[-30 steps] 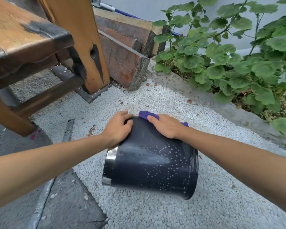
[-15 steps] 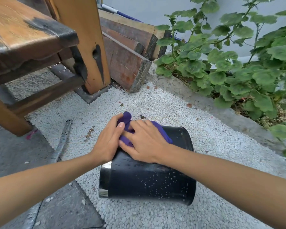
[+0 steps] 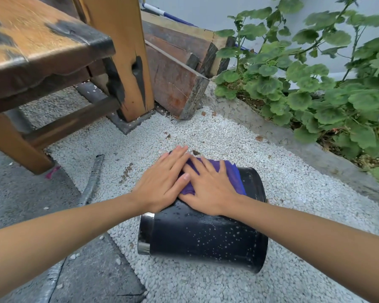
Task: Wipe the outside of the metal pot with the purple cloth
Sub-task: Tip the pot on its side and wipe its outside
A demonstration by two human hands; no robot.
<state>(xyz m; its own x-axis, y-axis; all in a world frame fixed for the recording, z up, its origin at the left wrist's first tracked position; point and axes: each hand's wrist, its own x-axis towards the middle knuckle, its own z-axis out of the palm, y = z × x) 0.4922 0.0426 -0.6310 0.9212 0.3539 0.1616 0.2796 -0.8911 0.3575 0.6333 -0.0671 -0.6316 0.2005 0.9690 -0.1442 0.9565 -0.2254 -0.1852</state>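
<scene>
The dark metal pot (image 3: 206, 237) lies on its side on white gravel, its wet wall speckled with droplets and its shiny rim to the left. The purple cloth (image 3: 232, 174) is spread over the pot's upper far side. My right hand (image 3: 212, 191) lies flat on the cloth and presses it against the pot. My left hand (image 3: 162, 182) rests beside it with fingers stretched over the cloth's left part and the pot's wall, its thumb touching my right hand. Most of the cloth is hidden under both hands.
A wooden bench (image 3: 42, 53) and thick post (image 3: 123, 51) stand at the back left, with stacked timber (image 3: 177, 68) behind. Green plants (image 3: 315, 84) fill a raised concrete border on the right. A ribbed metal bar (image 3: 92, 178) lies on the gravel's left edge.
My right hand dragged the cloth from the pot's far end leftward across its top. My left hand shifted from gripping the pot's side to lying flat over the cloth.
</scene>
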